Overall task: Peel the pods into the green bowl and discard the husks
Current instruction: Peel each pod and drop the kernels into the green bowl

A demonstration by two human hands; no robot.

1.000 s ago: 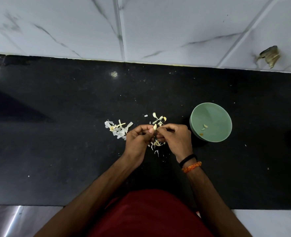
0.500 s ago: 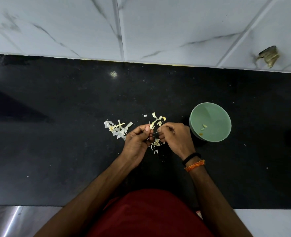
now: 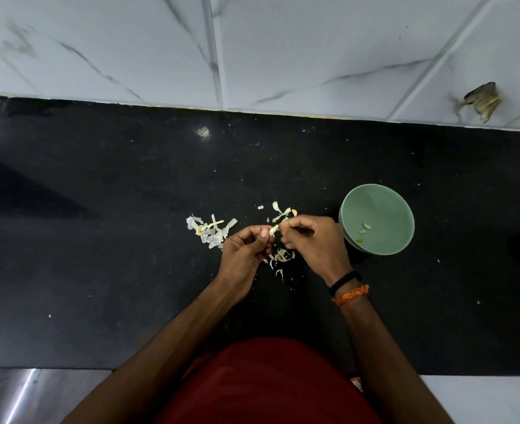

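Note:
A small pale pod point(image 3: 273, 230) is pinched between the fingertips of both hands above the black counter. My left hand point(image 3: 245, 255) holds it from the left with thumb and fingers curled. My right hand point(image 3: 312, 243) pinches at its skin from the right. The green bowl point(image 3: 384, 203) stands just right of my right hand and holds a few peeled pieces point(image 3: 364, 228). White husks lie in a pile point(image 3: 209, 232) left of my left hand, and more husk scraps point(image 3: 281, 255) lie under and between the hands.
More husk bits point(image 3: 283, 212) lie just beyond the hands. The black counter point(image 3: 99, 240) runs wide to both sides, with a white marble-tiled wall point(image 3: 252, 50) behind it. A damaged spot point(image 3: 482, 101) marks the wall at far right.
The hands stay close together on the pod. The fingers have shifted slightly as they work at its skin, and the pod has stayed in the same place.

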